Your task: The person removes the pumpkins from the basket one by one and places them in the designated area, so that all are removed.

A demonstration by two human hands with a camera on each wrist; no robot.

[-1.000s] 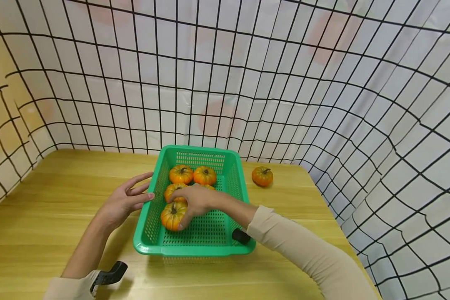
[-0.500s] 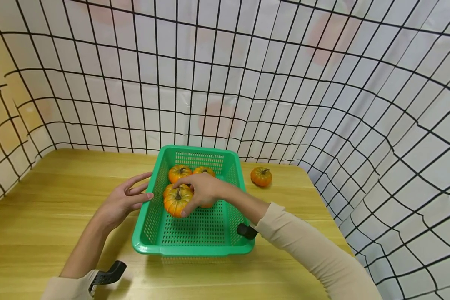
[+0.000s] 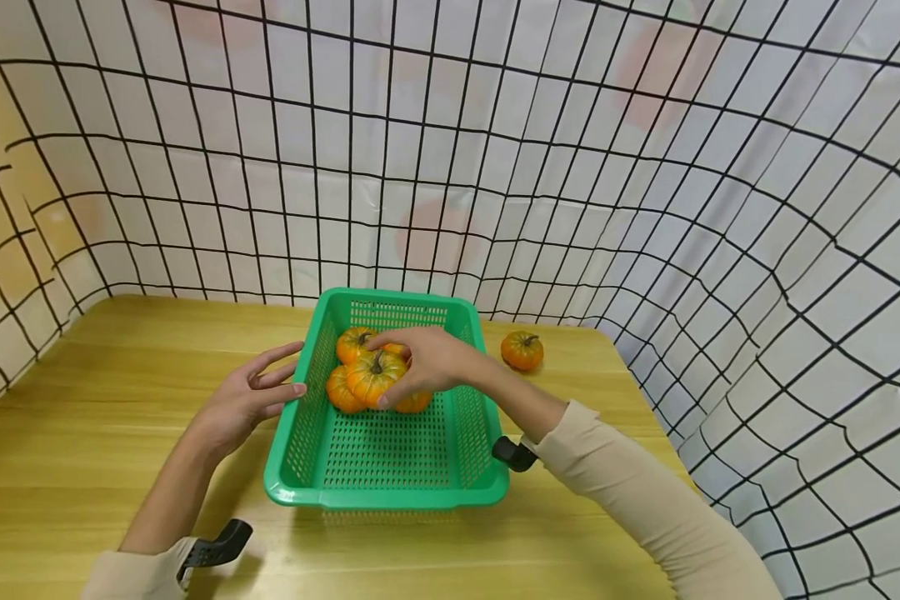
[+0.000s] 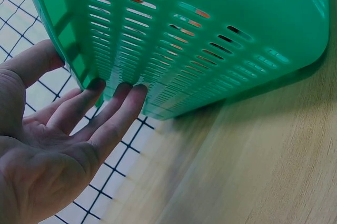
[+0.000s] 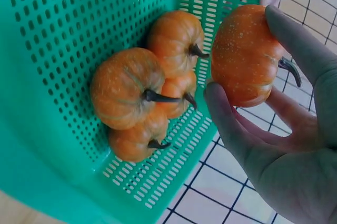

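Observation:
My right hand [image 3: 437,358] holds a small orange pumpkin [image 3: 373,377] above the other pumpkins in the green plastic basket [image 3: 390,500]. In the right wrist view, thumb and fingers pinch this held pumpkin [image 5: 245,58] by its sides, its stem toward the palm. Several pumpkins [image 5: 126,88] lie clustered in the basket, some partly hidden by the right hand in the head view. My left hand [image 3: 243,404] rests at the basket's left side. Its fairly straight fingers [image 4: 118,121] touch the slotted outer wall [image 4: 174,50], with the thumb at the rim.
One more pumpkin [image 3: 522,351] sits on the wooden table [image 3: 120,375], right of the basket's far end. A white sheet with a black grid [image 3: 420,167] stands behind the table and along both sides. A black wrist mount [image 3: 221,546] sticks out at the left cuff.
My right hand has raised the pumpkin from the basket's near left area and carried it away from me and to the right, over the others. The left hand has stayed at the rim.

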